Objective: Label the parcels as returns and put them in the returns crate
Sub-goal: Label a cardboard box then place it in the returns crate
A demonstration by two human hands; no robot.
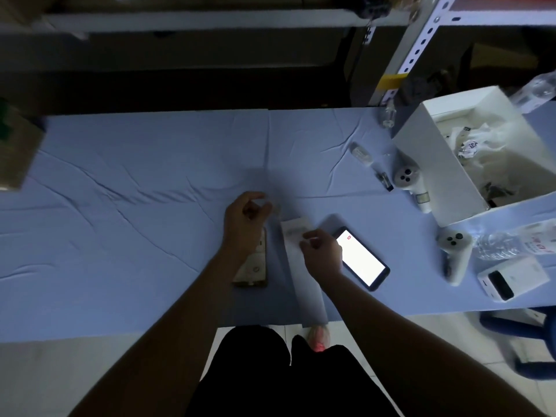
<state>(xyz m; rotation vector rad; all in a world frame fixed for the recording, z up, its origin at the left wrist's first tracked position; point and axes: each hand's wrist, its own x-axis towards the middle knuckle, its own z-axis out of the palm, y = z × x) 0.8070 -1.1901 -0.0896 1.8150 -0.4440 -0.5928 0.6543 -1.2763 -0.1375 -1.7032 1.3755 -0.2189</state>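
A long pale strip of label paper (pixel 304 275) lies on the blue cloth in front of me and hangs over the near edge. My right hand (pixel 322 254) rests on its upper part, fingertips pinching the strip. My left hand (pixel 245 222) hovers just left of the strip's top, thumb and fingers curled together; whether it pinches a small label is too dim to tell. Under my left wrist lies a small flat brownish parcel (pixel 252 270). A white open box (pixel 469 155) holding bagged items stands at the right.
A lit phone (pixel 362 258) lies right of my right hand. Two white gun-shaped devices (pixel 407 176) (pixel 454 251), a small white printer (pixel 511 278) and plastic bags (pixel 511 245) crowd the right side. A cardboard box (pixel 15 152) sits far left. Shelving stands behind the table.
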